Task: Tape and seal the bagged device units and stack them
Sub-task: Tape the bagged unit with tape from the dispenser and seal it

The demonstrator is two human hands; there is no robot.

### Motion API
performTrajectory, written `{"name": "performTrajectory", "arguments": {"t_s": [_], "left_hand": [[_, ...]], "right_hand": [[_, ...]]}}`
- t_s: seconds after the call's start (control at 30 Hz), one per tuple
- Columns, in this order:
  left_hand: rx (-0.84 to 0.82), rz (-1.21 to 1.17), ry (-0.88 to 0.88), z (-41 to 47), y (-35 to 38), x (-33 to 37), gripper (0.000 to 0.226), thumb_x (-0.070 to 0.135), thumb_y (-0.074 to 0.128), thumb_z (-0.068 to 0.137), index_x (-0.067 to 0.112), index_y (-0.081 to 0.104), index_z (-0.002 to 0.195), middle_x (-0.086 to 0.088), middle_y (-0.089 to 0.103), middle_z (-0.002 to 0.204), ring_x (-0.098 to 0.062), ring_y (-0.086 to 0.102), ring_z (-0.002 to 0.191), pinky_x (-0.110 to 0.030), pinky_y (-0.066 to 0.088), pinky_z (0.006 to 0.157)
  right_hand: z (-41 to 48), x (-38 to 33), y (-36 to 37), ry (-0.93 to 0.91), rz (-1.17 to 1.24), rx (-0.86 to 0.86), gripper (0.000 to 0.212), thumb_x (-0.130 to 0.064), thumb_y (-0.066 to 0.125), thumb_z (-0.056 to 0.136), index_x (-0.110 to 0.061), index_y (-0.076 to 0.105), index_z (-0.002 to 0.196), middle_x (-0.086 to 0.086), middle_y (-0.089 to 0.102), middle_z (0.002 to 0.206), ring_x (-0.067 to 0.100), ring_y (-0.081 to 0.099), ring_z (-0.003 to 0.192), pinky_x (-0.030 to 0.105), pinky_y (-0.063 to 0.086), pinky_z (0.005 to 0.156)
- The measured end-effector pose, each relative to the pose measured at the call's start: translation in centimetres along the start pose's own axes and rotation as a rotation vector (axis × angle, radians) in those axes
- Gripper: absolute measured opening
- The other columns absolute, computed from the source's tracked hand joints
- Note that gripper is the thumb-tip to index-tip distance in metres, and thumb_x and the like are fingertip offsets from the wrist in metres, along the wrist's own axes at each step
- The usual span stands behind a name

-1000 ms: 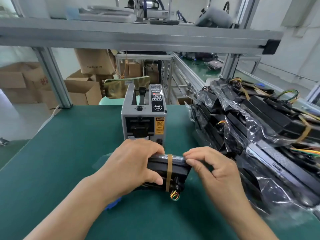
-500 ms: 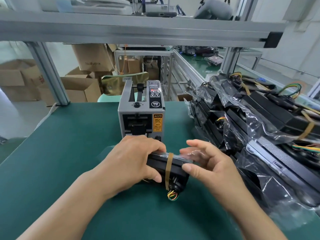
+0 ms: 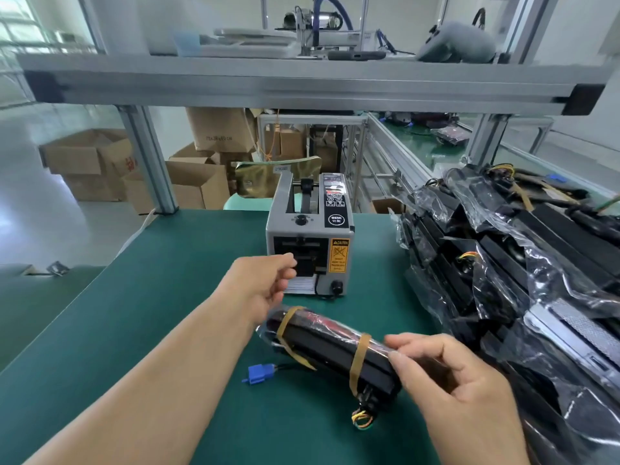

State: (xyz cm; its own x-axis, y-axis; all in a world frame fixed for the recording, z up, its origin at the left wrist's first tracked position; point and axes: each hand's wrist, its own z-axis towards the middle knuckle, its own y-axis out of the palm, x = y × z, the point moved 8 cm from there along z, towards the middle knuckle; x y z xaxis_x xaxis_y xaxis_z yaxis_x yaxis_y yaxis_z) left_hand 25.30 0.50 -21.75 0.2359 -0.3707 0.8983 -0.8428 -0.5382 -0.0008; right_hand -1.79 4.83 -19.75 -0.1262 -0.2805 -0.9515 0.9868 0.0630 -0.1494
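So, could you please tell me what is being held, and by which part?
The right hand pinches the bagged device unit by its right end; the left hand's hold cannot be told.

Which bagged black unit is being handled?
The bagged unit alone on the green mat, pinched by the right hand; the other units lie piled at right.

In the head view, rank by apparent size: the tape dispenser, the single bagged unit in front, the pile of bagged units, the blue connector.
1. pile of bagged units
2. tape dispenser and single bagged unit: they look alike, and the unit is nearer, so unranked
3. blue connector
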Motion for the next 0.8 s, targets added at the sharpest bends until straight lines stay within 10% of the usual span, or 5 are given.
{"name": "performTrajectory", "arguments": {"t_s": [0.8], "left_hand": [[0.169, -0.368, -0.031, 0.9, 2.0, 0.0, 0.005, 0.009, 0.065, 0.089, 0.012, 0.061, 0.088, 0.004, 0.051, 0.056, -0.004, 0.044, 0.042, -0.016, 0.030, 0.036]], "right_hand": [[-0.4, 0.1, -1.5, 0.089, 0.047, 0.025, 0.014, -0.011, 0.079, 0.074, -0.021, 0.073, 0.066, -0.012, 0.077, 0.087, 0.004, 0.070, 0.072, 0.007, 0.049, 0.061]]}}
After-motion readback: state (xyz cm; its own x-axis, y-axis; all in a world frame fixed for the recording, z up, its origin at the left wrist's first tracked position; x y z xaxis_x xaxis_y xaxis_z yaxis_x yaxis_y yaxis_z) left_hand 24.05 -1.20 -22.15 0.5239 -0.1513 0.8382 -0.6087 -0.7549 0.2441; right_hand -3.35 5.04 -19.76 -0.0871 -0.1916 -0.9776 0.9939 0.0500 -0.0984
